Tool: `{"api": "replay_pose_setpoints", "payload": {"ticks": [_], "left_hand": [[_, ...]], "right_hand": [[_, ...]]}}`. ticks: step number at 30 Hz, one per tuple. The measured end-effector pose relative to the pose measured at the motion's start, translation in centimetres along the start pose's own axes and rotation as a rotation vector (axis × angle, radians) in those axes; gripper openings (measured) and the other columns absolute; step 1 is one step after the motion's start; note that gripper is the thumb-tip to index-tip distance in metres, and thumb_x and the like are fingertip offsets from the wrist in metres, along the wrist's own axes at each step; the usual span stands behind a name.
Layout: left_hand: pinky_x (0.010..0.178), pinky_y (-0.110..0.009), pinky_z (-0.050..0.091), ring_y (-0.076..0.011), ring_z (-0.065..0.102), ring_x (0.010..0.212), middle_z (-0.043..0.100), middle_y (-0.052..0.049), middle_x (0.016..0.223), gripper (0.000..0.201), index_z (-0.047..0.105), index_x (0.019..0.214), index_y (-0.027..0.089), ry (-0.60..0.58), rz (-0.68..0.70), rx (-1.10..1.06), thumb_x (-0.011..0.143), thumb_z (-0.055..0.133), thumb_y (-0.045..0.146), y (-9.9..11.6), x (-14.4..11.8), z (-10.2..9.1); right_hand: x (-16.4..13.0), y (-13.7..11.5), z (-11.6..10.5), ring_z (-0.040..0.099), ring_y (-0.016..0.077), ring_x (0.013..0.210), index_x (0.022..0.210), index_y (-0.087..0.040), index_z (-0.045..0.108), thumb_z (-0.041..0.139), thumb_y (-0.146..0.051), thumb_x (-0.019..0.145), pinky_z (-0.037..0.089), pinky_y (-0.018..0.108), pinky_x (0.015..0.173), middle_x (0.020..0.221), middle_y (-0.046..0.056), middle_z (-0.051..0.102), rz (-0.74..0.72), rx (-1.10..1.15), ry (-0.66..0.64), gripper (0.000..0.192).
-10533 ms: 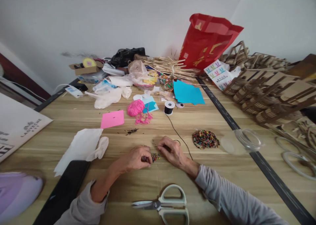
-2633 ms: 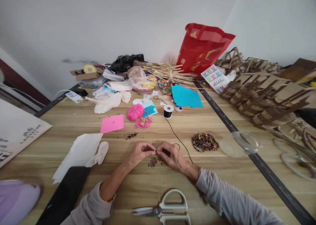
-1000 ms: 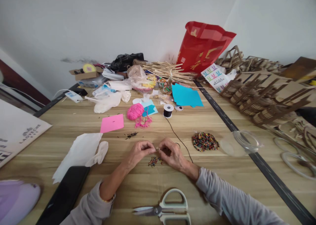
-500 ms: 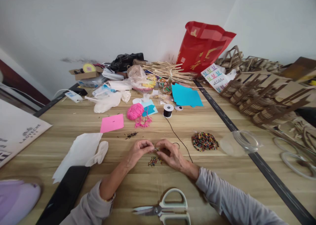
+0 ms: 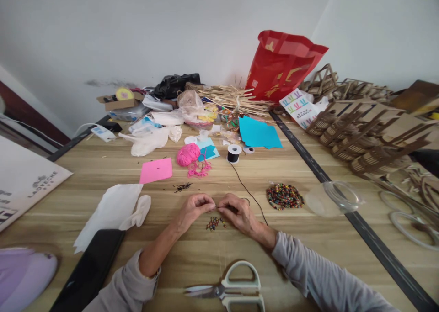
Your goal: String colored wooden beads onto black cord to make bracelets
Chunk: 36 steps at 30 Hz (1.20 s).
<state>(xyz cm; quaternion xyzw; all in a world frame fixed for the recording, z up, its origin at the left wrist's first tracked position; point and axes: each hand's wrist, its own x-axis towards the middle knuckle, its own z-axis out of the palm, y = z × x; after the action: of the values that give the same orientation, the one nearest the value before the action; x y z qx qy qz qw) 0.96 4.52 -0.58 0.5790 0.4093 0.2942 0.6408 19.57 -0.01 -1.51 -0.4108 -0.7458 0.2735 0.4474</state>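
My left hand (image 5: 195, 209) and my right hand (image 5: 236, 211) meet fingertip to fingertip over the table, each closed in a pinch. A short stretch of black cord (image 5: 217, 206) shows between the pinched fingers; whether a bead is on it, I cannot tell. Just below lies a small group of multicoloured beads (image 5: 215, 224). The cord's loose length (image 5: 249, 192) runs on the table from a spool of black cord (image 5: 233, 154) to beside my right hand. Short black cord pieces (image 5: 183, 187) lie beyond my left hand. A heap of strung beads (image 5: 284, 196) rests to the right.
Scissors with pale handles (image 5: 240, 284) lie near the front edge. At left are a black phone-like slab (image 5: 91, 268) and white paper (image 5: 109, 211). Pink yarn (image 5: 188, 154) and blue sheets (image 5: 259, 131) lie farther back. Small woven baskets (image 5: 370, 154) line the right side, near a red bag (image 5: 283, 67).
My right thumb and fingers have closed into a tighter pinch and shifted slightly, uncovering more of the loose beads. My left hand has barely moved.
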Motion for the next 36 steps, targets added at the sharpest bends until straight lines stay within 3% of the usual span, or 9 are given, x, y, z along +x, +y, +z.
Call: {"api": "replay_pose_setpoints", "payload": {"ticks": [7,13,20,36], "left_hand": [[0.066,-0.025,0.044,-0.0129,0.054,0.065,0.063,-0.001,0.066,0.03,0.065,0.07,0.012,-0.022,0.031,0.015,0.075,0.064,0.041,0.4,-0.3,0.2],[0.061,-0.023,0.04,-0.0121,0.051,0.062,0.061,0.0,0.063,0.024,0.064,0.068,0.012,-0.041,0.056,0.095,0.067,0.072,0.035,-0.3,0.1,0.2],[0.059,-0.023,0.037,-0.0113,0.049,0.059,0.058,0.001,0.06,0.023,0.064,0.066,0.012,-0.073,0.079,0.121,0.069,0.069,0.034,-1.0,0.4,0.1],[0.06,-0.023,0.04,-0.0123,0.051,0.061,0.06,0.0,0.063,0.018,0.066,0.07,0.012,-0.062,0.121,0.182,0.074,0.066,0.03,-0.8,0.0,0.1]], "right_hand": [[0.0,0.0,0.0,0.054,0.0144,0.065,0.078,-0.017,0.06,0.051,-0.028,0.092,0.044,0.025,0.062,0.071,0.003,0.059,-0.011,-0.008,0.012,0.02],[0.0,0.0,0.1,0.056,0.0144,0.067,0.078,-0.017,0.061,0.053,-0.029,0.092,0.045,0.025,0.064,0.071,0.003,0.059,-0.019,0.002,0.028,0.019],[-0.1,0.1,0.2,0.059,0.0157,0.071,0.084,-0.017,0.063,0.055,-0.03,0.091,0.047,0.026,0.065,0.077,0.006,0.064,-0.015,-0.003,0.003,0.017],[0.0,-0.1,-0.3,0.055,0.0163,0.071,0.079,-0.018,0.061,0.051,-0.029,0.092,0.044,0.027,0.066,0.075,0.005,0.06,0.004,-0.004,-0.008,0.021]]}}
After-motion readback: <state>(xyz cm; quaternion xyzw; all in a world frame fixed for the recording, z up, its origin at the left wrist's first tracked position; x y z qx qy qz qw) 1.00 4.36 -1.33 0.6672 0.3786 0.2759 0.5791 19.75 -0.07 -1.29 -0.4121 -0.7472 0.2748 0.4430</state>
